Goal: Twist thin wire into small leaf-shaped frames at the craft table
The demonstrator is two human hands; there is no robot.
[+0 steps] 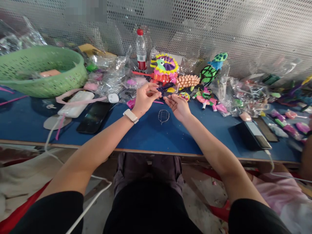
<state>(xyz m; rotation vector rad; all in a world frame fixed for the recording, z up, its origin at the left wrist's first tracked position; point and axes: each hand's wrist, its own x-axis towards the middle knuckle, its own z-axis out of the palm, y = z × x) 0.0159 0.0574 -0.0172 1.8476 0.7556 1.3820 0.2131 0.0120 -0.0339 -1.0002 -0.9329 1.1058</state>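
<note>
My left hand (pixel 145 97) is raised over the blue table (pixel 151 136), with a pale watch (pixel 131 116) on its wrist. Its fingers are pinched on a thin pink strand that runs toward my right hand (pixel 178 105). The right hand's fingers are curled, pinched at the strand's other end. A dark purple piece (pixel 165 87) shows just behind both sets of fingertips; I cannot tell who holds it. A small silvery wire mesh dome (pixel 163 116) lies on the table just below and between the hands.
A green basket (pixel 41 70) stands at the back left. A black phone (pixel 94 117) and a white power bank (pixel 76 103) lie left of my hands. Colourful pipe-cleaner figures (pixel 168 70), a water bottle (pixel 141 50) and plastic bags line the back. Another phone (pixel 253 135) lies at the right.
</note>
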